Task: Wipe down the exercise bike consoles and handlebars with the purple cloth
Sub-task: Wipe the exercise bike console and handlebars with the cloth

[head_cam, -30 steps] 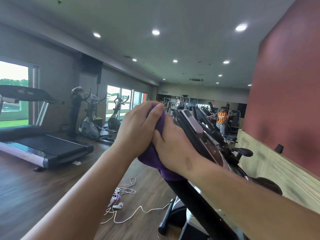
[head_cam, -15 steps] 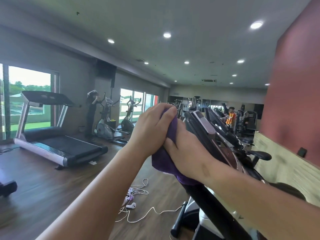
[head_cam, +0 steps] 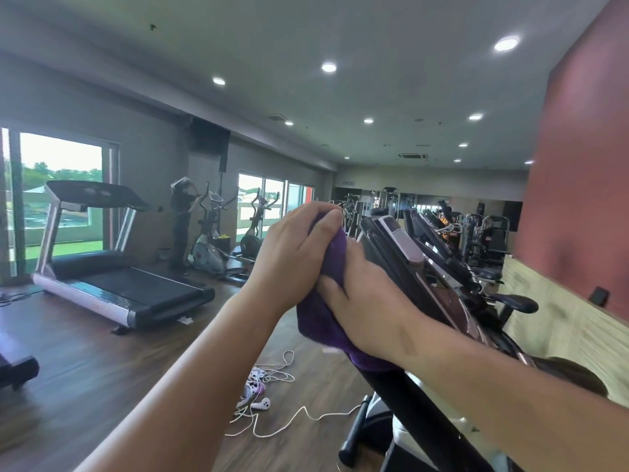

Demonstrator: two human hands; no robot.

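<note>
A: Place of the cloth [head_cam: 323, 321]?
B: Purple, bunched at centre frame, sandwiched between both hands and pressed against the left edge of the console [head_cam: 401, 247]. Loose end hanging low, draped onto the black post [head_cam: 408, 403].
A: And the left hand [head_cam: 292, 257]?
B: On top, just left of centre. Fingers [head_cam: 308, 212] curled over the upper fold, thumb clamped down on the purple fabric. Gripping it firmly.
A: And the right hand [head_cam: 367, 308]?
B: Lower and right of it, touching the left hand, back turned to the camera. Palm on the cloth, thumb laid across the fabric. Fingertips hidden behind the cloth and the other hand; cannot tell how far curled.
A: Console itself?
B: Dark with a silvery panel, tilted, seen edge-on, right of the hands. Post running down to the lower right, under the right forearm. Black padded grip [head_cam: 517, 303] sticking out further right, apart from both hands.
A: Further out?
B: More bikes [head_cam: 476, 240] lined up behind, centre right, along a red wall [head_cam: 578, 199]. White cables [head_cam: 272, 413] tangled on the wooden floor [head_cam: 85, 369], bottom centre. At left, a treadmill [head_cam: 119, 284] by a window [head_cam: 61, 199]. A person [head_cam: 182, 229] in dark clothes standing beside ellipticals [head_cam: 211, 247], left of centre, well apart from the hands. Round lights [head_cam: 328, 67] dotted across the grey ceiling [head_cam: 340, 28], top of frame.
</note>
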